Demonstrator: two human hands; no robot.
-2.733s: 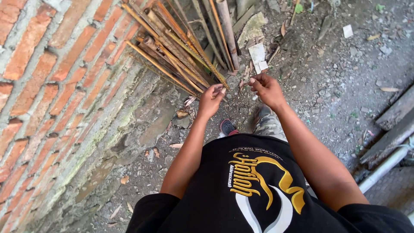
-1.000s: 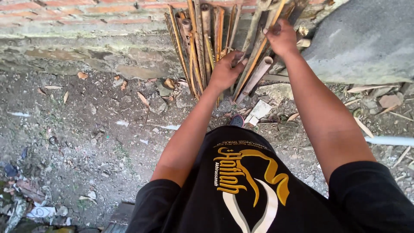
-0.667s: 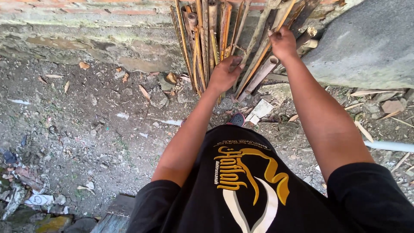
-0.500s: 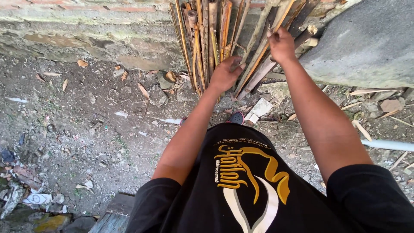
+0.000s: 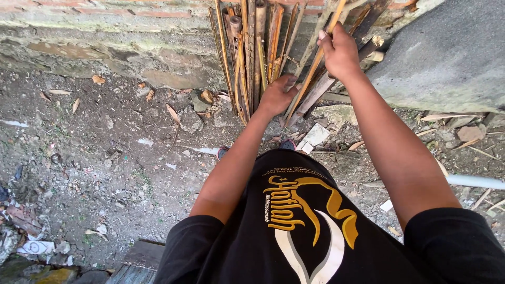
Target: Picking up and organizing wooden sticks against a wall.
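Observation:
A bundle of split bamboo sticks (image 5: pixel 251 58) leans upright against a brick wall (image 5: pixel 105 21). My right hand (image 5: pixel 341 52) is closed around a thin yellowish bamboo strip (image 5: pixel 311 73) that slants down to the left. My left hand (image 5: pixel 276 96) rests lower on the bundle, its fingers curled against the sticks beside that strip. Whether it grips one is hard to tell. A thicker bamboo tube (image 5: pixel 321 89) lies under the strip.
A grey concrete slab (image 5: pixel 447 52) leans at the right of the bundle. Dirt ground (image 5: pixel 105 158) with dry leaves, stones and paper scraps spreads to the left. A white pipe (image 5: pixel 473 181) lies at right. A wooden board (image 5: pixel 134 260) shows at the bottom.
I turned from beside the wall to face the bundle. Over the last second my right hand has closed higher on the yellowish strip, while my left hand stayed low on the sticks.

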